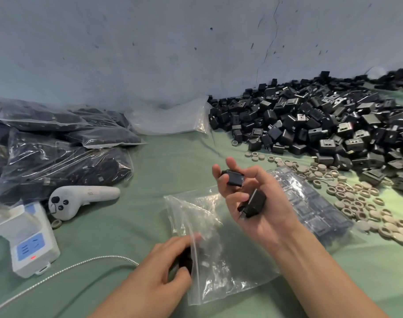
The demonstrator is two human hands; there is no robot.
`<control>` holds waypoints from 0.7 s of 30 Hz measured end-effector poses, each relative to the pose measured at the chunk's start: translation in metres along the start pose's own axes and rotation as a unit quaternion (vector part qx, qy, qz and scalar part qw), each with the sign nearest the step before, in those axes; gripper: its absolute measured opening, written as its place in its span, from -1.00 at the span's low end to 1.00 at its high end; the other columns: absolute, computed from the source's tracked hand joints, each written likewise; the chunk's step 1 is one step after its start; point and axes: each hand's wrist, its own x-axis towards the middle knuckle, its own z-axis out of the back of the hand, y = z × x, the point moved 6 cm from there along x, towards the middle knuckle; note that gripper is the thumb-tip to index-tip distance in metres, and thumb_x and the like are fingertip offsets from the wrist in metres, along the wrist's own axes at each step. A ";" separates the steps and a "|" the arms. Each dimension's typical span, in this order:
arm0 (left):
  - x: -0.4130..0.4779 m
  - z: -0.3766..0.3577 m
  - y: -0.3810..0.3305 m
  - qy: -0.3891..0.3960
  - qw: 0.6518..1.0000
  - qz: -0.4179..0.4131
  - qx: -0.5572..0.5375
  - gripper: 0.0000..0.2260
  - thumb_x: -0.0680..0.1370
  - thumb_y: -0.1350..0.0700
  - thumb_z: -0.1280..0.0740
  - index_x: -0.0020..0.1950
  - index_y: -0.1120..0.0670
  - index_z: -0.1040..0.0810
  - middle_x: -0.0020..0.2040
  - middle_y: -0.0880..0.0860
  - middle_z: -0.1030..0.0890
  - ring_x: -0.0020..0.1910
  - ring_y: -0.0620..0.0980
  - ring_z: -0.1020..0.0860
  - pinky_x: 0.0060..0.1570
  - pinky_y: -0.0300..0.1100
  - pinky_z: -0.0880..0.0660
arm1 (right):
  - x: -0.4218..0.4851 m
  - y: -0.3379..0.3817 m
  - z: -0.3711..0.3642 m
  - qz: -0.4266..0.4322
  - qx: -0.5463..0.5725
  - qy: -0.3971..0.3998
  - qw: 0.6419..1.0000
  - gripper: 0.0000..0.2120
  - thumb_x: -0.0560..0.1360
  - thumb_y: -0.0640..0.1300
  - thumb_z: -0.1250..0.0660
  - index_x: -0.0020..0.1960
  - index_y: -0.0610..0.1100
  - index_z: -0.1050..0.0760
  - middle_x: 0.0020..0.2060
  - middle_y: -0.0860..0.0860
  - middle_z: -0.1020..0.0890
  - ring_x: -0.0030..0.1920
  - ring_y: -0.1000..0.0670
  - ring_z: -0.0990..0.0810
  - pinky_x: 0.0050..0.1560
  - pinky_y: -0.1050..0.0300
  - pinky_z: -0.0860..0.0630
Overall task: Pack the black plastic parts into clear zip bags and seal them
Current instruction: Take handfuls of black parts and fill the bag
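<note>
Filling is the step in hand, judged from the head view, the only one given. The left hand (166,265) pinches the near edge of the clear zip bag (221,237) at its mouth, fingers curled on the film; something dark sits under the fingertips, and I cannot tell whether it is inside the bag. The bag lies limp on the green cloth (154,166) at the middle front, seemingly almost empty and not sealed. The right hand (253,216) hovers palm up above the bag's far corner, holding a black part (233,178) at its fingertips and a second part (253,204) under the thumb against the palm. The next move likely calls for the mouth to be pulled wider while the right hand tips down and feeds both parts in; the film is slack, so the opening may fold shut. Supply sits to the right, a big pile of black parts (322,125) against the wall. Nearer, beside the right forearm, lie a clear tray pack (317,207) and a spread of beige rings (356,198), which could get swept along. To the left are filled bags (58,148), empty bags (173,120), a white controller (81,198), a power strip (28,244) and a braided cable (69,269) running close to the left wrist.
</note>
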 end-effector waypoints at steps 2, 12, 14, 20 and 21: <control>0.001 -0.001 0.001 0.004 0.998 -0.026 0.062 -0.52 0.60 0.15 -0.28 0.26 -0.43 -0.28 0.26 -0.61 -0.26 0.33 -0.47 -0.22 0.36 -0.43 -0.13 | -0.002 0.011 0.001 0.021 0.008 -0.001 1.000 -0.66 0.42 -0.27 -0.25 0.19 -0.15 -0.52 0.07 -0.21 -0.63 -0.27 -0.02 -0.64 -0.56 0.30 -0.44; 0.048 -0.008 -0.016 -0.045 0.970 -0.139 0.193 -0.71 0.49 -0.37 -0.14 0.20 -0.58 -0.29 0.21 -0.46 -0.38 0.30 -0.44 -0.20 0.29 -0.38 -0.07 | -0.029 0.096 0.022 0.194 0.078 -0.033 0.977 -0.70 0.55 -0.27 -0.20 0.26 -0.15 -0.51 0.14 -0.23 -0.62 -0.15 -0.01 -0.67 -0.43 0.35 -0.51; 0.055 -0.009 -0.018 -0.050 0.971 -0.144 0.186 -0.69 0.47 -0.40 -0.13 0.19 -0.66 -0.20 0.20 -0.56 -0.29 0.25 -0.50 -0.16 0.21 -0.41 -0.13 | -0.034 0.107 0.032 0.223 0.097 -0.052 0.969 -0.69 0.56 -0.27 -0.19 0.28 -0.15 -0.49 0.12 -0.25 -0.61 -0.15 -0.02 -0.68 -0.42 0.33 -0.52; 0.068 -0.036 -0.015 -0.042 0.985 -0.093 0.136 -0.11 0.26 -0.68 0.03 0.50 -0.37 0.16 0.41 -0.22 -0.33 0.31 -0.21 -0.41 0.34 -0.11 -0.44 | -0.036 0.112 0.042 0.236 0.120 -0.076 0.961 -0.69 0.57 -0.26 -0.17 0.28 -0.14 -0.48 0.10 -0.25 -0.62 -0.17 -0.03 -0.69 -0.41 0.31 -0.54; 0.068 -0.035 -0.014 -0.062 0.984 -0.091 0.138 0.01 0.24 -0.70 0.04 0.56 -0.24 0.20 0.49 -0.07 -0.26 0.33 -0.10 -0.42 0.34 -0.02 -0.46 | -0.035 0.111 0.041 0.234 0.121 -0.077 0.962 -0.70 0.57 -0.26 -0.17 0.27 -0.14 -0.48 0.10 -0.25 -0.62 -0.17 -0.03 -0.69 -0.41 0.32 -0.54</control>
